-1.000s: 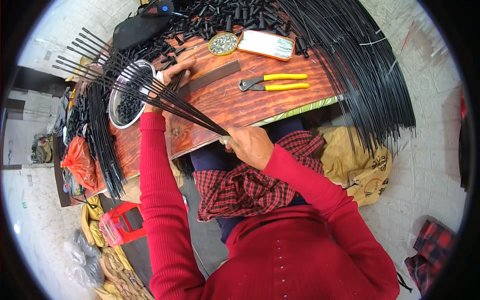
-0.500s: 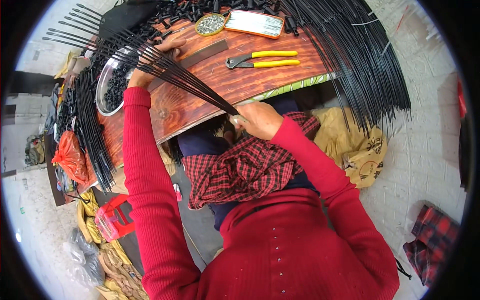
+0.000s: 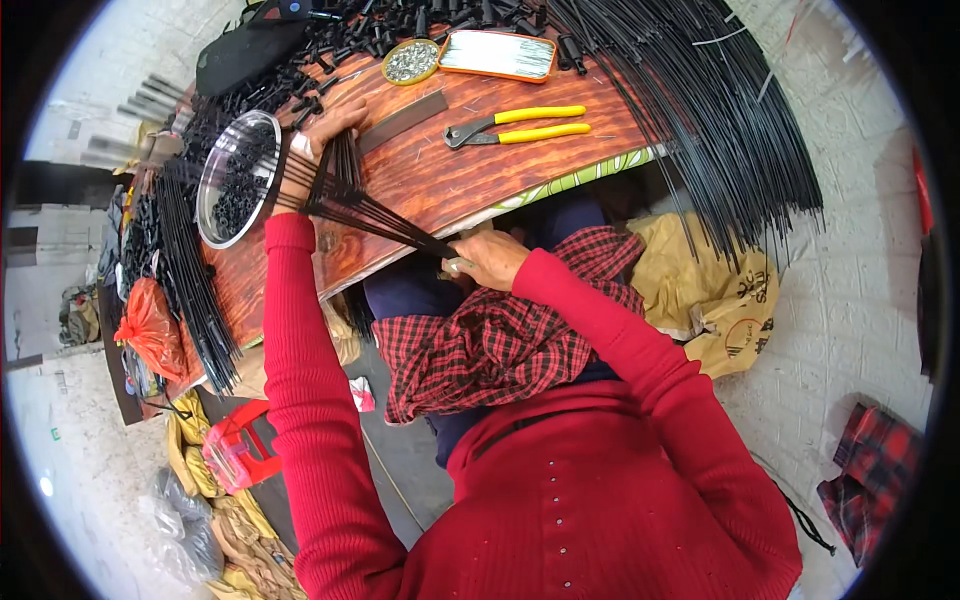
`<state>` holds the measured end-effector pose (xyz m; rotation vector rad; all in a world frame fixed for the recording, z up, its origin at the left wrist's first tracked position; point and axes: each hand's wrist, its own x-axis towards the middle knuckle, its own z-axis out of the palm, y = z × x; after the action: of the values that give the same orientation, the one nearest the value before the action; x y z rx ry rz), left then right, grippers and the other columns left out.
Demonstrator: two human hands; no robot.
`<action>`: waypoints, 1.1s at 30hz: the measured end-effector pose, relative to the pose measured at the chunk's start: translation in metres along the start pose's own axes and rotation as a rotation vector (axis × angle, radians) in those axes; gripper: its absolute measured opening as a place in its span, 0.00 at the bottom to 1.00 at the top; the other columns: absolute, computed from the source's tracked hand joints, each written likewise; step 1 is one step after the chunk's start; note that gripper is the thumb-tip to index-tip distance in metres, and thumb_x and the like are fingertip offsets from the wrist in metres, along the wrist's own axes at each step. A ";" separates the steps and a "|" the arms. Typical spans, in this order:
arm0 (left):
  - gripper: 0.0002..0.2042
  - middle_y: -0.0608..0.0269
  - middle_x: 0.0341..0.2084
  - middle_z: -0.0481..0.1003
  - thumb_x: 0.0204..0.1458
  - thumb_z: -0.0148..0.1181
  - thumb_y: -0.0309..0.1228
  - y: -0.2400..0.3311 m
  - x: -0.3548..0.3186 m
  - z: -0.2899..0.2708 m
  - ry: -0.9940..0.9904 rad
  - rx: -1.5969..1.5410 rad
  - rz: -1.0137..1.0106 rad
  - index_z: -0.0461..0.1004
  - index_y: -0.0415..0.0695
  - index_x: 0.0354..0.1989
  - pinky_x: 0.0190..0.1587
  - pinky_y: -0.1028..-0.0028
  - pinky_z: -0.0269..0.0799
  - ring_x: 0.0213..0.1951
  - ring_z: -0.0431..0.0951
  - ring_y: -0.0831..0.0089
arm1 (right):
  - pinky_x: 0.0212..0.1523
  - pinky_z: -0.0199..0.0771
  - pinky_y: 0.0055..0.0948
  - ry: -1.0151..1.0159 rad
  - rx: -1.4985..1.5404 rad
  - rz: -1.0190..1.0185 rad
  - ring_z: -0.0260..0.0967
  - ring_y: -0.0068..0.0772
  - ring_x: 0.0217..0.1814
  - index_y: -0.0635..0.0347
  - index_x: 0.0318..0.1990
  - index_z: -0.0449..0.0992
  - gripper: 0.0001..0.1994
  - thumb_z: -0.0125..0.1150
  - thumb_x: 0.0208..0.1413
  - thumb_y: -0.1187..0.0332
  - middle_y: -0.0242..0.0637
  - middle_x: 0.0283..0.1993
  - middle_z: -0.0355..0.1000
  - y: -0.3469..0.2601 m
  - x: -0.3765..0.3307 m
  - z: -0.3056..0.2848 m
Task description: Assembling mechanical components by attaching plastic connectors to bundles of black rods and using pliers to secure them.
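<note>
My right hand [image 3: 490,262] is closed around the gathered ends of several thin black rods [image 3: 395,228], just off the table's near edge. From there the rods fan out to the left, across my left wrist and palm. Their far ends, thicker at the tips, are smeared by motion. My left hand [image 3: 318,150] is under and against the rods, its fingers stretched to the right; a dark blurred part of the fan shows below them. Beside that hand stands a clear round bowl [image 3: 208,190] of small black pieces.
On the wooden table [image 3: 540,165] are yellow-handled pliers [image 3: 520,125], a flat metal bar [image 3: 405,120], a dish of small metal bits [image 3: 411,62] and an orange-rimmed tray [image 3: 498,55] of thin pins. Long black rods [image 3: 700,130] overhang the right side. Black parts [image 3: 440,15] lie behind.
My right hand has moved slightly left and down with the rods. My left hand has shifted lower, and the rods' far ends have swung downward and blurred.
</note>
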<state>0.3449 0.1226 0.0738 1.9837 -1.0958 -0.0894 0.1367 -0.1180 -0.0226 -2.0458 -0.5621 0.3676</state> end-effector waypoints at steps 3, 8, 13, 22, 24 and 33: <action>0.19 0.54 0.58 0.72 0.57 0.45 0.20 -0.017 -0.012 0.006 0.047 0.252 0.089 0.75 0.40 0.55 0.67 0.68 0.57 0.63 0.68 0.63 | 0.37 0.72 0.48 0.068 -0.136 -0.017 0.75 0.57 0.36 0.60 0.40 0.77 0.09 0.55 0.58 0.67 0.51 0.30 0.75 0.019 0.000 0.013; 0.20 0.55 0.59 0.72 0.59 0.39 0.26 0.019 -0.016 0.038 0.189 0.352 0.005 0.74 0.41 0.56 0.69 0.64 0.55 0.65 0.65 0.58 | 0.37 0.72 0.50 0.073 -0.086 0.028 0.74 0.60 0.37 0.57 0.44 0.77 0.11 0.54 0.59 0.64 0.53 0.31 0.74 0.053 -0.009 0.033; 0.20 0.55 0.59 0.72 0.60 0.39 0.25 -0.009 -0.025 0.014 0.186 0.394 0.073 0.73 0.41 0.57 0.68 0.67 0.56 0.63 0.68 0.61 | 0.35 0.70 0.47 0.033 0.024 -0.050 0.73 0.59 0.34 0.60 0.43 0.75 0.11 0.54 0.60 0.62 0.53 0.28 0.73 0.016 0.012 0.033; 0.30 0.55 0.59 0.71 0.45 0.47 0.13 0.040 -0.015 0.035 0.108 0.594 0.046 0.70 0.43 0.61 0.67 0.63 0.59 0.65 0.64 0.52 | 0.38 0.72 0.46 0.350 -0.017 0.008 0.73 0.57 0.34 0.56 0.49 0.80 0.18 0.55 0.62 0.54 0.55 0.26 0.72 0.135 0.005 0.094; 0.33 0.52 0.61 0.68 0.41 0.48 0.11 0.041 -0.022 0.026 0.039 0.635 0.033 0.68 0.42 0.62 0.67 0.62 0.59 0.65 0.62 0.49 | 0.37 0.72 0.47 0.285 -0.032 0.003 0.73 0.57 0.34 0.58 0.49 0.79 0.18 0.55 0.62 0.54 0.55 0.27 0.72 0.117 0.008 0.092; 0.31 0.48 0.69 0.56 0.43 0.57 0.26 0.103 -0.035 0.040 -0.170 0.550 0.062 0.67 0.44 0.62 0.68 0.53 0.55 0.67 0.57 0.43 | 0.34 0.74 0.44 0.176 -0.061 0.089 0.75 0.50 0.33 0.50 0.55 0.75 0.18 0.56 0.57 0.61 0.50 0.31 0.75 0.126 0.008 0.097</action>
<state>0.2382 0.0958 0.1091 2.4576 -1.4007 0.0893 0.1287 -0.0995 -0.1802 -2.1413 -0.3798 0.2220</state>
